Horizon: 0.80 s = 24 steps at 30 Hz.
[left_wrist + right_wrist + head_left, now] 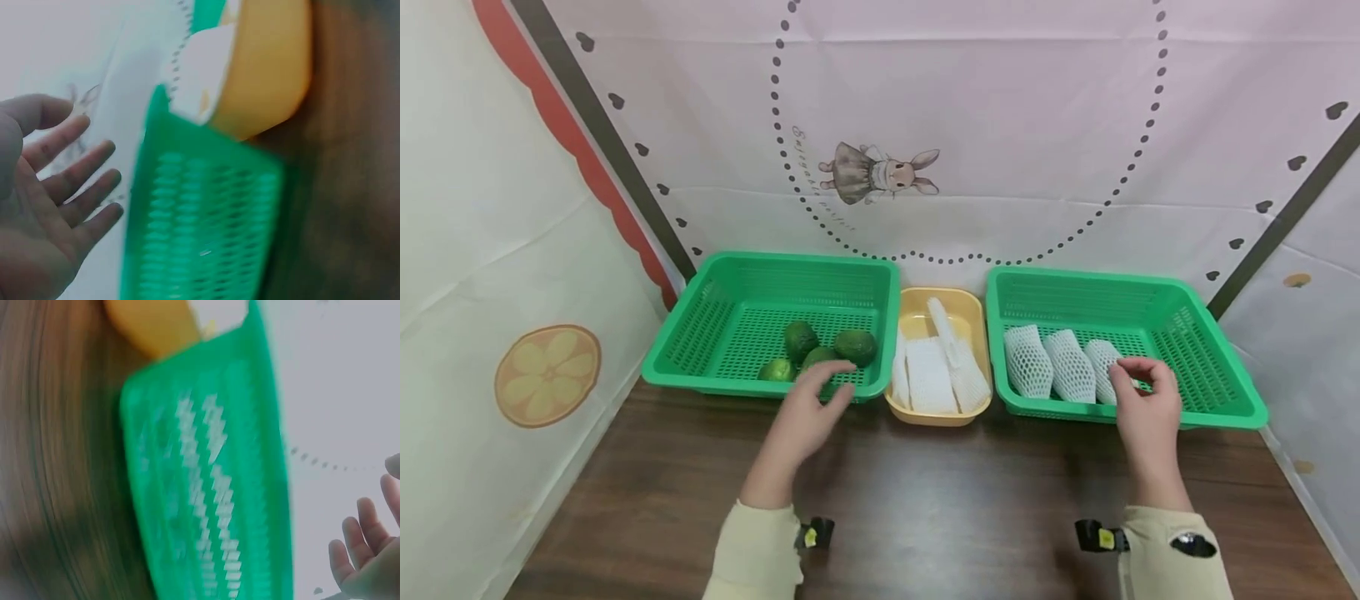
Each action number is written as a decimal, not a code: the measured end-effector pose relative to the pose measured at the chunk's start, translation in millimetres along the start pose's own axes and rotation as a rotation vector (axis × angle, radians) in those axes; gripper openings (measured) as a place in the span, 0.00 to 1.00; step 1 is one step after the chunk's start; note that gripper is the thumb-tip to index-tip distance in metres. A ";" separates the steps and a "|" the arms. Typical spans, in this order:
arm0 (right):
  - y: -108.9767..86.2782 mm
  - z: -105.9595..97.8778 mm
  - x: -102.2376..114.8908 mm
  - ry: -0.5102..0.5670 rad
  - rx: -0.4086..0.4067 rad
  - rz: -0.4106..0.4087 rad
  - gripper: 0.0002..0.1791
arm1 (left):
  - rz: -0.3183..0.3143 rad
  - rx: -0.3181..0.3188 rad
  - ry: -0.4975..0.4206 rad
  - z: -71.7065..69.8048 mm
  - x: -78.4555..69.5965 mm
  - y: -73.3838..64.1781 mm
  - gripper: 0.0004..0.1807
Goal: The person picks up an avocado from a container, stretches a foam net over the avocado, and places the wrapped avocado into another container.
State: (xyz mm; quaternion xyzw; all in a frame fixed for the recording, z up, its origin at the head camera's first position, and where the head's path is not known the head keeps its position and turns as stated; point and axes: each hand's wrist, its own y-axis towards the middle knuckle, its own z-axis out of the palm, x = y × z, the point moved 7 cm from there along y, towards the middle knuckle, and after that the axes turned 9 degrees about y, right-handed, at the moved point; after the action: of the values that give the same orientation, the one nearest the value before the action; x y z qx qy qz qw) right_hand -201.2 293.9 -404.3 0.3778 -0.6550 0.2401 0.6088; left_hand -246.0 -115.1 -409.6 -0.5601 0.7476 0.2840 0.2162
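Observation:
My left hand (802, 421) hovers at the front rim of the left green basket (700, 379), its fingers loose and nothing in them. Several dark green avocados (854, 347) lie in that basket, one partly hidden behind the fingers. Over the front edge of the right green basket (1213, 412) is my right hand (1152, 417), fingertips overlapping the nearest of three white foam-netted pieces (1102, 367). What the netting covers is hidden. The right wrist view shows that hand (372, 550) with loosely bent fingers and no object in them.
Between the baskets stands a yellow tray (936, 420) with several flat white foam net sleeves (931, 375). All three containers sit on a dark wooden table (917, 508), close to a printed cloth wall (1022, 125) behind. Another cloth (467, 275) borders the left side.

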 end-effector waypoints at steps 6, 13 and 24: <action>-35.7 14.1 1.7 0.254 -0.034 0.000 0.04 | -0.198 0.063 0.255 -38.1 41.7 33.2 0.23; -52.5 55.2 1.2 0.303 0.094 -0.041 0.04 | -0.384 0.359 0.300 -39.0 101.8 50.5 0.41; -79.9 96.6 1.6 0.312 0.304 -0.025 0.06 | -0.419 0.460 0.351 -27.1 118.0 55.6 0.41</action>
State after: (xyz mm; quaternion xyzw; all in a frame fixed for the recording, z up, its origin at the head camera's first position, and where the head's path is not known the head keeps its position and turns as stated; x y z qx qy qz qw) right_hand -197.7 170.8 -428.3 0.4315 -0.5045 0.3841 0.6417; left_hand -332.4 -205.8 -455.0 -0.6782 0.6865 -0.0428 0.2586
